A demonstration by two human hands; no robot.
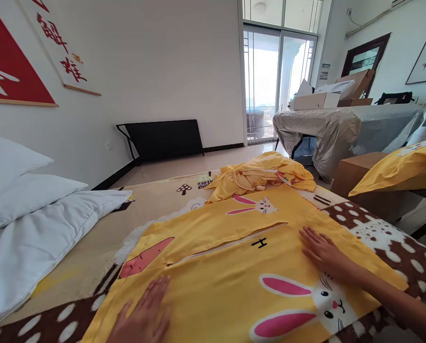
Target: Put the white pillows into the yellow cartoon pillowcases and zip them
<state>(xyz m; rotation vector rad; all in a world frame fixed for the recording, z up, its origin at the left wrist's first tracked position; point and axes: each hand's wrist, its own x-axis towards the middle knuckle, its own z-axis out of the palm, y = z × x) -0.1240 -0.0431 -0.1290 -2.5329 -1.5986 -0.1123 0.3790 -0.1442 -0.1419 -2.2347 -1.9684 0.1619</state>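
A yellow pillowcase (216, 281) printed with rabbits and a carrot lies spread flat on the bed. A long zipper opening (230, 242) runs slantwise across it, slightly parted. My left hand (143, 312) rests on the cloth at the near left, fingers spread, a little blurred. On the right side of the pillowcase my right hand (325, 255) lies flat, fingers stretched out, just above a printed rabbit face. Neither hand grips anything. Beyond the pillowcase sits a crumpled heap of yellow fabric (259, 174).
White pillows (55, 228) are stacked at the left. A patterned blanket (87, 257) covers the bed. On the right are a yellow pillow (405, 162), a cardboard box (355, 176) and a plastic-covered table (320, 126) with boxes. A black folded panel (164, 138) leans by the wall.
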